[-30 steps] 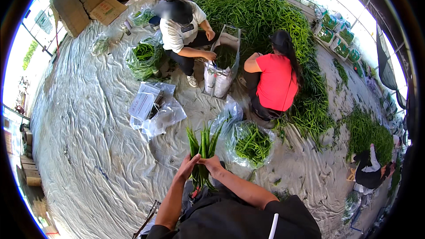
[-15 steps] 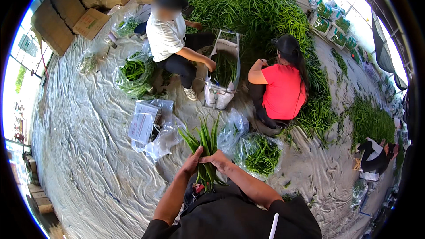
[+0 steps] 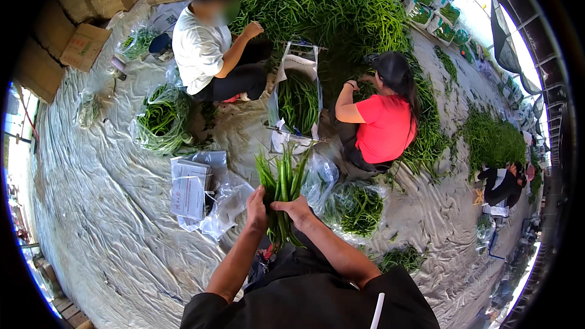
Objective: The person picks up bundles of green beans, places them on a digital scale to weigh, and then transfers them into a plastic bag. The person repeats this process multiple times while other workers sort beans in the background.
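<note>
Upright in front of my body is a bunch of long green chili peppers [image 3: 284, 173], gripped between both hands. My left hand [image 3: 256, 209] closes on the bunch's left side. My right hand [image 3: 295, 209] wraps it from the right, with the thumb across the front. The pepper tips fan out above my fingers, and other ends hang below them. Just beyond the bunch stands an open carton with a liner [image 3: 275, 94], holding many more peppers [image 3: 298, 100].
A person in white [image 3: 198, 49] and a person in red [image 3: 387, 116] crouch either side of the carton, before a large pepper heap [image 3: 329, 0]. Pepper-filled plastic bags [image 3: 159, 119] [image 3: 359, 210] and stacked plastic sheets [image 3: 190, 189] lie on the wrinkled ground sheet [image 3: 122, 219].
The person in white has drawn a hand back from the carton and raised it. My hands still hold the peppers, with the left hand slightly farther from the right. The view has shifted.
</note>
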Demonstrator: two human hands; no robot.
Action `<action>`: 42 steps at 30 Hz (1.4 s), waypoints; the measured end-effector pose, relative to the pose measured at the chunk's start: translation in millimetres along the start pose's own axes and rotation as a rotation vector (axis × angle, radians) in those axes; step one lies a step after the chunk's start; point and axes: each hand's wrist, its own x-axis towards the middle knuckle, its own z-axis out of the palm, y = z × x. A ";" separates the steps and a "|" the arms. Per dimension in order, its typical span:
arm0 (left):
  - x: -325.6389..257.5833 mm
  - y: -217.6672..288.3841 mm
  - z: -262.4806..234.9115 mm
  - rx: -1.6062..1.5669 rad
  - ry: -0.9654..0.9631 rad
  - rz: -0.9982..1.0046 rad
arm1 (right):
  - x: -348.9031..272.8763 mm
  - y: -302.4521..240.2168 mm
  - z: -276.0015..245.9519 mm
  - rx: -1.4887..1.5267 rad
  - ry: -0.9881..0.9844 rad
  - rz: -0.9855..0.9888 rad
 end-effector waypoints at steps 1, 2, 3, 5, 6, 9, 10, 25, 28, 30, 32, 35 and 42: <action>4.9 0.0 5.8 -0.063 -0.008 -0.044 | 3.2 -3.5 -4.0 -0.010 0.019 0.018; 8.6 1.5 9.0 -0.120 -0.015 -0.088 | 5.8 -6.5 -7.1 -0.015 0.037 0.037; 21.1 -2.7 1.3 -0.165 -0.002 -0.113 | 9.4 -10.5 -5.8 0.002 0.027 0.038; 36.8 -7.3 0.3 -0.148 0.006 -0.086 | 21.4 -11.7 -9.6 0.028 0.032 0.016; 42.1 -7.2 7.4 -0.138 0.008 -0.076 | 25.5 -14.8 -12.5 0.052 0.034 0.013; 55.6 -4.0 26.1 0.024 -0.027 -0.108 | 37.5 -25.4 -22.3 0.081 0.046 0.034; 61.7 -3.4 34.0 0.098 -0.033 -0.125 | 43.9 -29.1 -26.0 0.090 0.055 0.040; 200.2 -12.8 181.1 0.881 -0.276 -0.063 | 137.9 -108.1 -119.7 0.239 0.291 -0.180; 235.0 -24.2 195.0 0.654 -0.281 0.021 | 157.2 -138.5 -133.3 0.064 0.288 -0.384; 257.7 -14.0 210.3 0.196 -0.221 -0.226 | 166.4 -172.1 -130.4 0.122 0.190 -0.364; 272.3 -9.7 214.0 0.192 -0.181 -0.229 | 180.4 -193.7 -131.6 0.094 0.130 -0.383; 295.3 -4.7 213.8 0.267 -0.136 -0.184 | 211.8 -205.3 -134.2 0.080 0.108 -0.363; 373.6 -1.6 180.6 0.253 -0.009 -0.115 | 308.8 -208.2 -114.9 -0.012 0.222 -0.138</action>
